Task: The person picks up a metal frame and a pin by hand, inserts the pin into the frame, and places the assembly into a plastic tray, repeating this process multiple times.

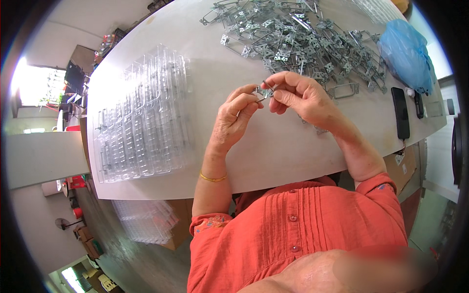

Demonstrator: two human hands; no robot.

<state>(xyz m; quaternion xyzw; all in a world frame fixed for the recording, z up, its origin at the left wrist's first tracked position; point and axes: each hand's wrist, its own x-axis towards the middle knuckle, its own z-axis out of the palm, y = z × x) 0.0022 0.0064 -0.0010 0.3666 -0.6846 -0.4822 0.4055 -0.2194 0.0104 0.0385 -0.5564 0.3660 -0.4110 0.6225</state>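
Both hands hold one small metal bracket [265,93] between them, above the white table [264,156]. My left hand [233,113] pinches its left side with thumb and fingertips. On its right side, my right hand [304,97] grips it between thumb and forefinger. Part of the bracket is covered by the fingers. Beyond my hands lies a large heap of similar metal brackets [303,44], with thin rod-like frames and flat punched plates. To the left rests a stack of clear plastic trays [144,122] with rows of moulded slots.
A blue plastic bag [405,51] sits at the table's far right. Nearer on that side lie a black phone [400,113] and a small dark object [418,104]. More clear trays [144,219] rest on a cardboard box [179,224] below the table's left edge.
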